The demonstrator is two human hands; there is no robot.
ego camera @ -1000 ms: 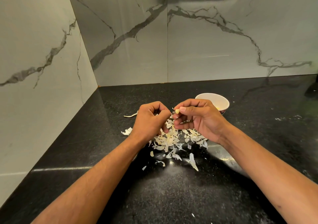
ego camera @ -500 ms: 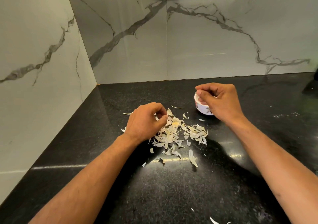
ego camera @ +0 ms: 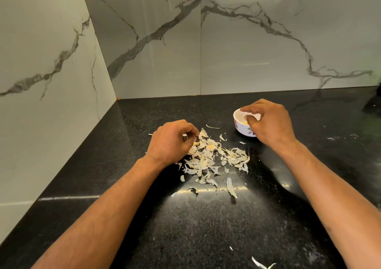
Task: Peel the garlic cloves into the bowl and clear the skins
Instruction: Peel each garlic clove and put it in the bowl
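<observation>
Over the bowl [ego camera: 240, 124] rim, right hand [ego camera: 268, 122] curls empty; left hand [ego camera: 171, 140] pinches skins [ego camera: 212, 157].

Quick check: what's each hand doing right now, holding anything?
Left hand: fingers curled at the edge of the garlic skins; whether it holds anything cannot be told.
Right hand: fingers dipped into the bowl; contents hidden.

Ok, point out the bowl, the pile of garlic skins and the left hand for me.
bowl [ego camera: 239, 122]: head view, on its white outer wall, left side.
pile of garlic skins [ego camera: 208, 159]: head view, on the middle of the heap.
left hand [ego camera: 169, 140]: head view, on the back of the hand.
</observation>
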